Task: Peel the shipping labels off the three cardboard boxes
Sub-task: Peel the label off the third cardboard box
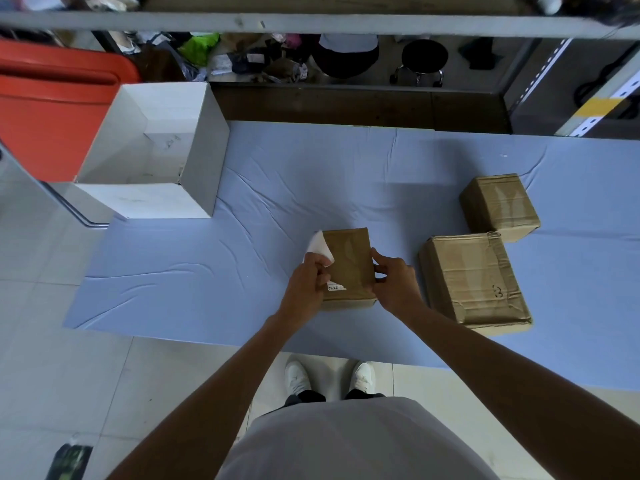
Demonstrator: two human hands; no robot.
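Fingers (317, 263) of your left hand (306, 282) pinch part-peeled label (320, 249); right hand (393, 280) grips box (349, 261). Peel low, slow, toward stuck near corner.

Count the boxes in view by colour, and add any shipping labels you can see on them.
Brown cardboard boxes: 3
White open box: 1
Shipping label, partly peeled: 1
Total: 5
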